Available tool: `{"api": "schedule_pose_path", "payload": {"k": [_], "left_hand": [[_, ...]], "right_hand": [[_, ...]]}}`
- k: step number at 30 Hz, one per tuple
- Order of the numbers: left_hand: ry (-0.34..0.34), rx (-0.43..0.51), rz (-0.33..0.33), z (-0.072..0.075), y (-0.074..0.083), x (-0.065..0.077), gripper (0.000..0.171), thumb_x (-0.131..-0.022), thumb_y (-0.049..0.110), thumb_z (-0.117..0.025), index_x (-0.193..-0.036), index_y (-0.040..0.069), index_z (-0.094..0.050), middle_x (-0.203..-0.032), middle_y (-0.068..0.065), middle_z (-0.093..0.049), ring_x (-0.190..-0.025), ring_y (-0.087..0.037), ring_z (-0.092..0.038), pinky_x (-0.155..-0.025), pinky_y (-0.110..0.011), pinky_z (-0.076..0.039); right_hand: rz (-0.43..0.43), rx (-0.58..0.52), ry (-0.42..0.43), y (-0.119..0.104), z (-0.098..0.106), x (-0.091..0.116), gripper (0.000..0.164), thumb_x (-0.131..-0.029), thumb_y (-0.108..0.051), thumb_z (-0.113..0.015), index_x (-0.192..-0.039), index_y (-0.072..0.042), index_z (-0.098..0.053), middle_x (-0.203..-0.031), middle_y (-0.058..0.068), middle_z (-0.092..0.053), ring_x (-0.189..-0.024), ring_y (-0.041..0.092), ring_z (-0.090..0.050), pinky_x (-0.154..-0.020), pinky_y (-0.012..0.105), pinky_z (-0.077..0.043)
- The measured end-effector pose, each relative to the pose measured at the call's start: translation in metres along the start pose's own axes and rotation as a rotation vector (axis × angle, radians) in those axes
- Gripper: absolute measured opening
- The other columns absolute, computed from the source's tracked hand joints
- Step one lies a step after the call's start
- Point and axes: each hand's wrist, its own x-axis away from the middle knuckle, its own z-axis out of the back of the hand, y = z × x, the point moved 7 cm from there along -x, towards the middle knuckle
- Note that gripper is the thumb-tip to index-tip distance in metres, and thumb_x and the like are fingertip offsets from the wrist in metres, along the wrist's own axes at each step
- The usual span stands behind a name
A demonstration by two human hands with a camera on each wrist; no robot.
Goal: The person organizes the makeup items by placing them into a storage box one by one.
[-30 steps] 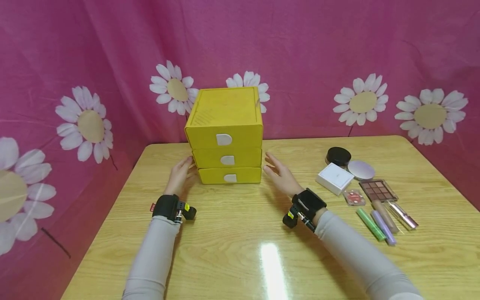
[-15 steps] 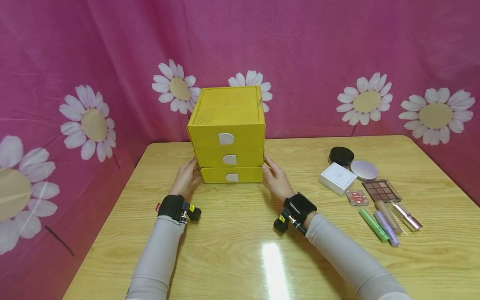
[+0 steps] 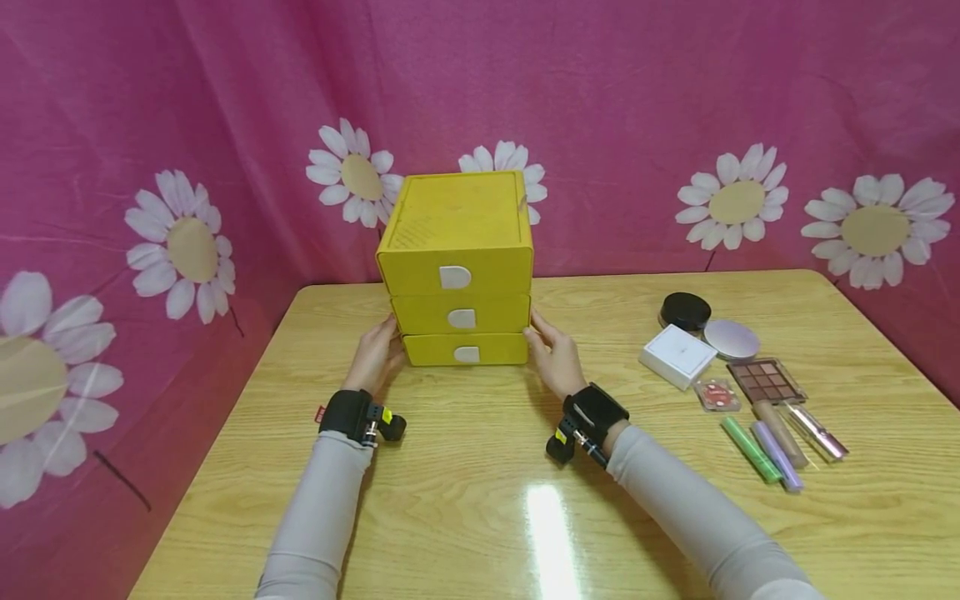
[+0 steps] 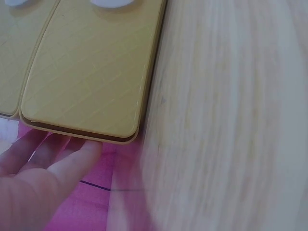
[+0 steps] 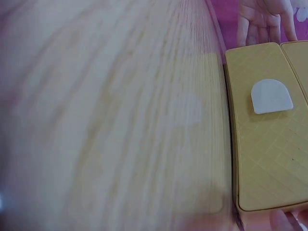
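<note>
A yellow three-drawer storage box (image 3: 454, 214) stands on the wooden table, a white rounded tab (image 3: 454, 277) on each drawer front. My left hand (image 3: 372, 358) is at the box's left side, low down. Its fairly straight fingers (image 4: 77, 161) touch the side wall in the left wrist view; their tips are hidden behind the box. On the opposite side, my right hand (image 3: 558, 360) lays its fingers along the lower right wall. Only a bit of that hand shows at the bottom of the right wrist view, where the left hand (image 5: 263, 17) appears beyond the box.
Cosmetics lie at the right: a black-lidded jar (image 3: 686, 312), a round compact (image 3: 731, 339), a white box (image 3: 678, 356), a small red-patterned case (image 3: 717, 395), an eyeshadow palette (image 3: 767, 381) and several tubes, one green (image 3: 751, 450). A pink flowered curtain (image 3: 600, 125) hangs behind the table.
Both hands have closed in on the box from either side, the right moving left until its fingers meet the wall. The box and cosmetics keep their places; the view shifts slightly.
</note>
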Motion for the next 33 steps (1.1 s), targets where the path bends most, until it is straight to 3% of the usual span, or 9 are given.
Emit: {"api": "schedule_pose_path", "payload": {"k": [18, 33], "left_hand": [[-0.006, -0.006, 0.009, -0.002, -0.003, -0.002, 0.055, -0.098, 0.038, -0.035, -0.142, 0.006, -0.030, -0.142, -0.015, -0.036, -0.129, -0.027, -0.037, -0.106, -0.039, -0.029], [-0.026, 0.033, 0.013, -0.031, -0.006, -0.007, 0.050, -0.100, 0.031, -0.035, -0.142, 0.004, -0.030, -0.142, -0.016, -0.036, -0.128, -0.027, -0.037, -0.107, -0.040, -0.029]], "right_hand": [[0.020, 0.020, 0.078, -0.001, 0.006, -0.002, 0.037, -0.092, -0.009, -0.054, -0.127, 0.000, -0.050, -0.124, 0.018, -0.052, -0.113, 0.030, -0.052, -0.093, 0.041, -0.044], [-0.004, 0.038, 0.065, 0.008, 0.034, 0.000, 0.037, -0.093, -0.010, -0.054, -0.127, 0.001, -0.049, -0.124, 0.019, -0.052, -0.113, 0.030, -0.052, -0.092, 0.040, -0.045]]}}
